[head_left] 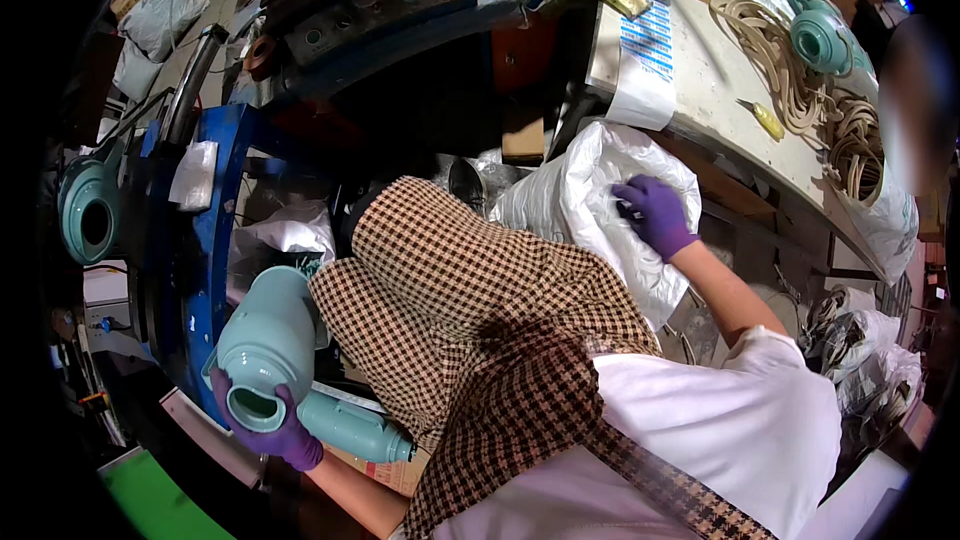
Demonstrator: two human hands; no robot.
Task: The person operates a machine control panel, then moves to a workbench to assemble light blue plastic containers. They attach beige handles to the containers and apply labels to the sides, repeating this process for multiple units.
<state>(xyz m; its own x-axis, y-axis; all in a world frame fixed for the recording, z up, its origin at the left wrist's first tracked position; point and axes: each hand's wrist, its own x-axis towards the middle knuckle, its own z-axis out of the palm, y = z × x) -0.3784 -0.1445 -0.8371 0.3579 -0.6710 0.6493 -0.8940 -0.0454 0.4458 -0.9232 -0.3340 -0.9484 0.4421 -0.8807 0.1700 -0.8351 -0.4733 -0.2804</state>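
My left hand in its purple glove (290,442) curls around the open neck of a pale-green, bottle-shaped vessel (268,325), thumb and fingers on opposite sides. The vessel tilts, mouth toward me, left of my checked apron (430,240). Just beside it lies a slimmer pale-green cylinder (345,427). Farther off, my right hand, also purple-gloved (655,218), is at the mouth of a white plastic sack (555,190); I cannot tell whether its fingers pinch anything. Beyond, beige cord coils (790,75) lie on a pale worktable (712,95).
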